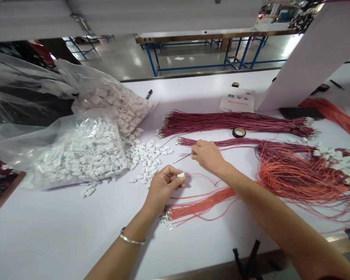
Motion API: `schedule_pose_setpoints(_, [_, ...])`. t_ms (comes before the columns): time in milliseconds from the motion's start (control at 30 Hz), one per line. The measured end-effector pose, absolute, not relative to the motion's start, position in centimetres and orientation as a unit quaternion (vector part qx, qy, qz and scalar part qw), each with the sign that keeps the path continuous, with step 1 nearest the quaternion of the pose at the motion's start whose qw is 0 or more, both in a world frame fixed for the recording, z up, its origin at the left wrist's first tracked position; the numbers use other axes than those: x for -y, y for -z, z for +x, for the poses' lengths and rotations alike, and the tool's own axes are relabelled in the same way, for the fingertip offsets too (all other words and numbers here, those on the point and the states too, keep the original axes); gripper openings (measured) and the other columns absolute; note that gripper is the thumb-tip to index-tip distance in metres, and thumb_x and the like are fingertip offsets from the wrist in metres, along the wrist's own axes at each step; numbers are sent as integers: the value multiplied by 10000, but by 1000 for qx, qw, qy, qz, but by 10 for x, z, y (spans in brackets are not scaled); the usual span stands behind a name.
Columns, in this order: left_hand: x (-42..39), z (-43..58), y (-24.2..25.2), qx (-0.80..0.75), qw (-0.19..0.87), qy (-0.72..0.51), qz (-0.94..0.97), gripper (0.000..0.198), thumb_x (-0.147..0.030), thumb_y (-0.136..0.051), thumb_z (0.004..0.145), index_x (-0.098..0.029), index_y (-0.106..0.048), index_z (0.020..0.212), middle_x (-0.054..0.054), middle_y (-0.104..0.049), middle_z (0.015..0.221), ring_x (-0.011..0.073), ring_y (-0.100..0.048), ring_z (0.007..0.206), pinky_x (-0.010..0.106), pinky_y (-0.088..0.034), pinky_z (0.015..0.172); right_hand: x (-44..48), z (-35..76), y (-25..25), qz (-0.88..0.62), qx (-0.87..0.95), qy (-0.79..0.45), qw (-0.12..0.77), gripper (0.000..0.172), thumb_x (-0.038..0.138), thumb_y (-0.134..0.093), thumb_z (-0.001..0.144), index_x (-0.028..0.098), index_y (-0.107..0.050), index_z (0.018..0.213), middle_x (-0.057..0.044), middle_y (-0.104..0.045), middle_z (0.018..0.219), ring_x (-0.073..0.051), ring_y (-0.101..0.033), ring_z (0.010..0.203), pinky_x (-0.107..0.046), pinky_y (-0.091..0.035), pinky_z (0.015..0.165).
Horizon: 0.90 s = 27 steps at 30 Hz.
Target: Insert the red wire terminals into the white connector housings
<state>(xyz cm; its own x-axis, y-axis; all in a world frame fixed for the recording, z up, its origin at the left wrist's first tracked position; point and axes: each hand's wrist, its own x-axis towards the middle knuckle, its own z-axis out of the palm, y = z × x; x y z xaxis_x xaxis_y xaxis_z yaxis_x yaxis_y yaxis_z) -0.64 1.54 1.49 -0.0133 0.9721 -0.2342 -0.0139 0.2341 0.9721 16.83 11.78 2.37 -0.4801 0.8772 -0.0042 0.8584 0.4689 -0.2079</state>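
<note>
Between the thumb and fingers of my left hand point(163, 184) is a small white plastic connector housing point(181, 175). A thin red wire point(202, 175) trails from it to the right. My right hand point(208, 155) is closed at the left end of a thin bundle of dark red wires point(230, 143); a few wire ends stick out left of its fingertips, which are partly hidden. Below both hands lies a bundle of orange-red wires point(204, 204) with metal terminals at its left end. Loose white housings point(147, 157) are scattered left of my hands.
Clear bags of white housings point(84, 147) and pinkish housings point(113, 103) lie at left. A thick dark red wire bundle point(221, 122) runs behind, near a black tape roll point(238, 132). Tangled orange wires point(294, 171) cover the right side. A slanted white post point(312, 54) rises at right.
</note>
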Motion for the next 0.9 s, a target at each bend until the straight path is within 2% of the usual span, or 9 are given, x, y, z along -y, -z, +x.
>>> schedule_pose_setpoints(167, [-16,-6,-14,-556,559,-446,424,286,-358,-826,700,-188,-613,788,-15,-675,570,154,-652,567,275,-472,591,-120,165,-7,-489,867,-79,54,176,227,-528,969,143,-682,971,-118,-650,1046,-234,-601,991,-341,-394,835])
schedule_pose_setpoints(333, [-16,-6,-13,-553,558,-452,422,267,-335,-819,706,-183,-616,786,-1,-694,575,142,-631,557,260,-443,579,-109,172,-14,-493,858,-87,120,153,207,-503,985,142,-640,1004,-112,-655,1078,-222,-587,1027,-329,-369,881])
schedule_pose_setpoints(467, [-16,-5,-13,-545,568,-461,410,285,-325,-830,692,-177,-608,792,-9,-695,572,133,-625,556,251,-441,591,-93,176,-24,-534,824,-134,135,139,230,-507,983,176,-629,1018,-65,-697,946,-203,-615,864,-301,-377,757])
schedule_pose_setpoints(533, [-16,-5,-13,-542,573,-460,408,290,-319,-834,688,-178,-607,801,-10,-697,570,134,-625,554,252,-446,596,-87,174,-27,-529,816,-175,152,121,237,-543,962,199,-633,1033,-45,-709,943,-184,-617,811,-279,-372,703])
schedule_pose_setpoints(633, [-16,-5,-11,-537,573,-461,413,288,-311,-835,696,-178,-608,812,-3,-707,579,130,-622,548,253,-450,598,-84,170,-30,-452,834,-227,219,93,203,-584,929,209,-671,963,-28,-713,969,-152,-621,832,-250,-385,723])
schedule_pose_setpoints(733, [-16,-7,-9,-526,575,-466,418,272,-296,-825,715,-176,-606,825,-1,-716,597,125,-625,555,251,-450,605,-80,173,-31,-390,835,-261,288,120,195,-588,915,199,-699,871,-14,-707,876,-133,-615,804,-237,-394,736])
schedule_pose_setpoints(833, [-15,-7,-8,-520,576,-462,428,255,-289,-813,731,-174,-607,828,3,-725,610,129,-637,582,250,-449,621,-70,185,-27,-396,800,-327,309,137,239,-583,909,196,-703,858,14,-674,754,-106,-576,682,-223,-379,659])
schedule_pose_setpoints(900, [-14,-6,-8,-521,576,-454,437,255,-294,-814,731,-171,-611,825,7,-727,611,128,-636,589,245,-440,619,-61,194,-21,-422,759,-400,293,127,275,-591,890,194,-689,886,45,-607,636,-86,-497,560,-212,-341,569])
